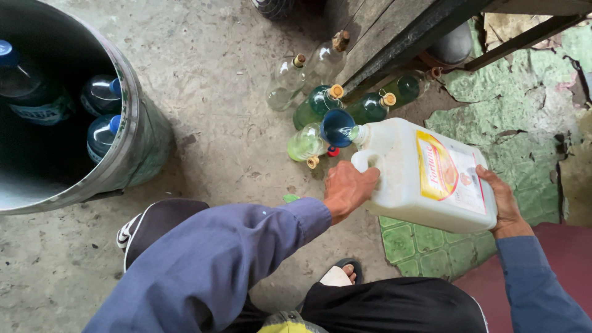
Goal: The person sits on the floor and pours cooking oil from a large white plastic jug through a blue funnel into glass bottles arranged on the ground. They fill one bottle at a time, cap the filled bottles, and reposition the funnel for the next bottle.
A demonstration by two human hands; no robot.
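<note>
A white plastic jug [407,179] with a yellow and red label is tilted with its mouth toward a blue funnel [337,127]. The funnel sits in a glass bottle [305,145] holding yellow-green liquid. My left hand [346,190] grips the jug's handle near the neck. My right hand [502,203] holds the jug's bottom end. A cork [313,162] and a small red cap [333,152] lie on the floor next to the bottle.
Several corked glass bottles stand behind, some clear [285,83], some with green liquid [317,105]. A large metal drum [132,129] at the left holds blue-capped plastic bottles [102,135]. Cracked green flooring [425,246] lies at right, dark wooden beams [401,43] above. My sandalled foot [339,274] is below.
</note>
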